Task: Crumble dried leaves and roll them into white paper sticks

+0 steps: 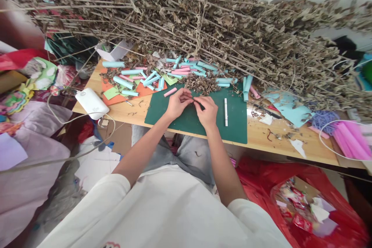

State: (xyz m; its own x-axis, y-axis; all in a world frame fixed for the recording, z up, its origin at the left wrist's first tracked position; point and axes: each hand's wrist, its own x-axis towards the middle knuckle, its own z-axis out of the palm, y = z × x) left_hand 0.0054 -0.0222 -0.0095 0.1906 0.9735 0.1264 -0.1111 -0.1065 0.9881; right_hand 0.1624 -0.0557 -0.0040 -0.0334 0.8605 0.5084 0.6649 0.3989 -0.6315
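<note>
Over the green mat (235,124), my left hand (178,104) and my right hand (207,111) meet at the fingertips. Both are closed in a pinch on something small and dark, too small to name. Just behind them lies a heap of dried leaves (199,84). A short pink paper roll (170,92) rests beside my left hand. To the right of my right hand, a white marker-like stick (226,112) lies on the mat. Blue paper rolls (132,72) and more pink ones are scattered behind and to the left, some on orange paper (112,100).
Long dried stalks (174,19) cover the back of the wooden table (290,145). A white power bank (92,103) with a cable sits at the left edge. Blue paper (290,106) and purple string (324,121) lie right. A red bag (258,178) holds scraps below.
</note>
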